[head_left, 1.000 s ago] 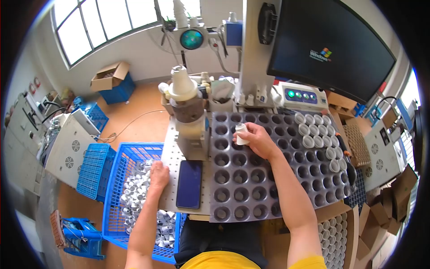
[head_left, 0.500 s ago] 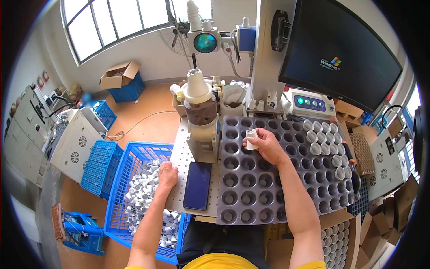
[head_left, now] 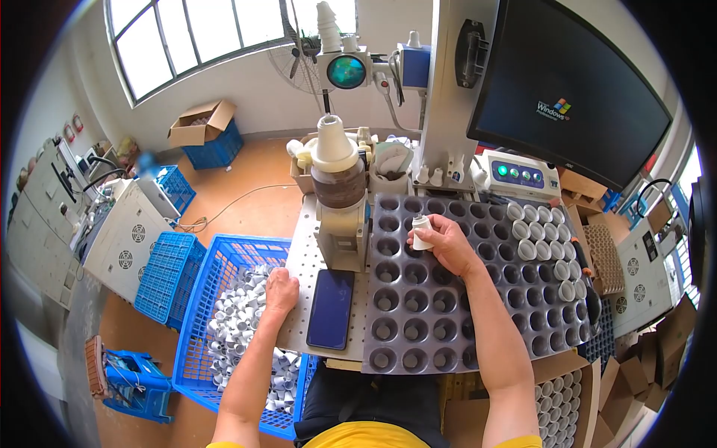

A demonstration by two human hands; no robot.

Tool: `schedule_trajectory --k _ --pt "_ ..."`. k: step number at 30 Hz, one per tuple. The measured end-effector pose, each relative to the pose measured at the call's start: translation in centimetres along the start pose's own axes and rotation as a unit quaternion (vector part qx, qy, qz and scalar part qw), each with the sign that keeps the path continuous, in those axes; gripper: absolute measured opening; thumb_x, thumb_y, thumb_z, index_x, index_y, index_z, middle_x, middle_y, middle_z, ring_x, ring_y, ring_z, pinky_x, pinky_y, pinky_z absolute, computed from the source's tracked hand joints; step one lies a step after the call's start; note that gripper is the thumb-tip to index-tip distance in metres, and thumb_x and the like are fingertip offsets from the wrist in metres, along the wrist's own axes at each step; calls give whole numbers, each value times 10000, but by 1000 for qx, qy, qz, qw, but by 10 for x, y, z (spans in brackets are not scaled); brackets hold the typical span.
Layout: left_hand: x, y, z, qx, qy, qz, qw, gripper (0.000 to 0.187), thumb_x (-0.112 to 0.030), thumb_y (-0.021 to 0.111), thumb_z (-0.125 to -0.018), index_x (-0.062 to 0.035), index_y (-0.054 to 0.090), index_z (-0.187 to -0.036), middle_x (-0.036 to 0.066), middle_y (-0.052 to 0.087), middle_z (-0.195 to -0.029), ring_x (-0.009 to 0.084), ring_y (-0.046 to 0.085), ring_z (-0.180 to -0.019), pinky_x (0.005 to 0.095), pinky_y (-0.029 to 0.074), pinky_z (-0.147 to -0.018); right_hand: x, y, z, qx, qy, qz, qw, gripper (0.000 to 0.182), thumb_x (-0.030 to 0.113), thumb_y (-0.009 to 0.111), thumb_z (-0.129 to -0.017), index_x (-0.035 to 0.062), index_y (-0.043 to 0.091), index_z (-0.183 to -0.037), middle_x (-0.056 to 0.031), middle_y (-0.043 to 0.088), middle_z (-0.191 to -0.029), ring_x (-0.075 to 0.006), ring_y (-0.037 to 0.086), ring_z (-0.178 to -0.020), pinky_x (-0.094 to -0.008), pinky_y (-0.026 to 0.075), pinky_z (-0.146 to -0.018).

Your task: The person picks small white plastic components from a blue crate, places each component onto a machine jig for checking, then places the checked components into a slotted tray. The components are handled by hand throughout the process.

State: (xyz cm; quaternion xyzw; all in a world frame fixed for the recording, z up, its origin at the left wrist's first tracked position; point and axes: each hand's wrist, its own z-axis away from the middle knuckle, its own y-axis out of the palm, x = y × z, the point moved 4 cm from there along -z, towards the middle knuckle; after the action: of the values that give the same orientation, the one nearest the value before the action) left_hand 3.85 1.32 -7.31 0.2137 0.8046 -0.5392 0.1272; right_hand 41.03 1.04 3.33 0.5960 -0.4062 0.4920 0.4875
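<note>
My right hand [head_left: 448,245] pinches a small white plastic fitting [head_left: 422,231], with its narrow neck up, above the dark grey tray [head_left: 429,317] of round pockets. Several white cups [head_left: 539,230] fill pockets on the tray's right side. My left hand [head_left: 281,290] is curled closed at the left edge of the perforated metal plate [head_left: 297,328]; whatever its fingers may hold is hidden. Beside it lies a phone [head_left: 330,309]. A cream cone-shaped holder [head_left: 334,145] stands on the machine's post [head_left: 340,235], between my two hands and farther back.
A blue basket [head_left: 196,325] of loose white fittings [head_left: 239,321] stands at my left. Beyond the tray are a monitor [head_left: 575,89], a control box [head_left: 517,172] with green lights and a lens head [head_left: 346,72]. At lower right is a cardboard box [head_left: 590,407] of white cups.
The brown band under the cone shows a different, smoother side. The view shifts very slightly. Both hands keep nearly the same places, and the fitting stays in my right hand.
</note>
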Motion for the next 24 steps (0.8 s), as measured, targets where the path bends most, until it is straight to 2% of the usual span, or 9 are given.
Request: schedule_trajectory --k 7,10,13,14,15,17,19,21,24 --pt "12 6 -7 26 -23 15 999 184 -118 458 -786 60 499 -763 275 546 -849 436 520 -873 515 410 -775 2 1 1 -13 -9 22 1000 252 149 642 -869 -7 563 -1051 -87 631 -944 -159 621 -863 -287 491 -819" --pt "34 1 -51 77 -83 96 989 280 -200 434 -850 27 566 -753 252 551 -911 377 524 -866 470 417 -780 3 -2 2 -42 -25 44 998 227 149 622 -871 -9 583 -1029 -74 647 -917 -132 621 -823 -258 481 -779" --pt "-47 -82 -110 9 -48 88 995 339 -217 398 -898 -8 662 -943 185 592 -944 302 548 -909 388 418 -865 13 -13 -1 -93 -47 62 993 233 155 629 -863 -10 586 -1022 -69 643 -909 -124 611 -801 -255 477 -762" --pt "-84 -113 -125 -35 -26 219 975 351 -217 397 -894 2 655 -986 170 598 -964 279 548 -982 375 407 -905 20 -16 -4 -113 -57 52 991 233 157 631 -860 -10 587 -1018 -67 641 -907 -122 607 -798 -255 476 -758" --pt "-82 -111 -153 -130 77 225 963 348 -215 409 -882 18 644 -991 152 598 -961 276 549 -1014 369 411 -900 28 -17 -7 -134 -67 41 988 234 160 633 -858 -10 589 -1014 -65 640 -906 -119 602 -795 -254 474 -753" --pt "-144 -150 -176 -162 79 241 954 332 -203 429 -861 21 645 -978 141 593 -959 274 543 -1015 346 406 -897 58 -4 -16 -138 -112 55 983 269 174 645 -846 -15 594 -1030 -62 634 -910 -120 593 -812 -260 471 -752" --pt "-183 -149 -200 -81 35 403 911 305 -185 450 -831 -1 649 -973 130 598 -877 244 519 -1007 358 396 -890 93 22 -29 -135 -171 58 974 301 184 653 -841 -21 595 -1055 -63 635 -927 -123 594 -833 -262 470 -751" --pt "-200 -125 -227 -28 43 434 899 243 -176 481 -808 -33 665 -877 91 604 -784 237 536 -963 343 396 -858 127 60 -43 -121 -233 40 964 339 193 659 -836 -29 601 -1085 -63 642 -937 -128 596 -844 -259 466 -761" --pt "-211 -162 -202 -175 217 151 948 171 -181 530 -768 -88 656 -702 29 611 -667 214 578 -845 313 397 -793 154 114 -62 -80 -264 103 956 326 204 681 -840 -32 631 -1059 -66 653 -936 -124 593 -843 -253 470 -755"
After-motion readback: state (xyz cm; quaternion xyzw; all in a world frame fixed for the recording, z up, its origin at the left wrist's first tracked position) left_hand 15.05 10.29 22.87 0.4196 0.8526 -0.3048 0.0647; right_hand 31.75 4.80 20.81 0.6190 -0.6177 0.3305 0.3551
